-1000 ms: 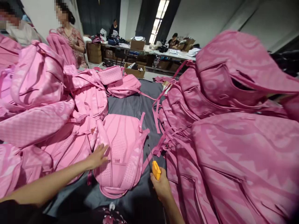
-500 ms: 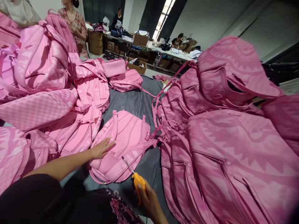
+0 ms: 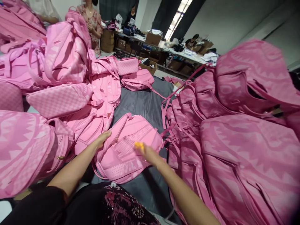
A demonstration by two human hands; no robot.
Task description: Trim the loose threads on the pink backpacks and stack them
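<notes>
Head view shows a rounded, perforated pink backpack (image 3: pixel 127 147)

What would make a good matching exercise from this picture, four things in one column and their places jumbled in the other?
Things
1. Small yellow handheld tool, blurred
2. Person's bare left hand
3. Dark grey cloth
4. Brown cardboard box topped with something white

Places
A. Under the pink fabric backpack with a dotted back panel
B. On the far long table
C. In the grip of the right hand
D. At that backpack's left side, as pictured

Pairs: 1-C, 2-D, 3-A, 4-B
</notes>
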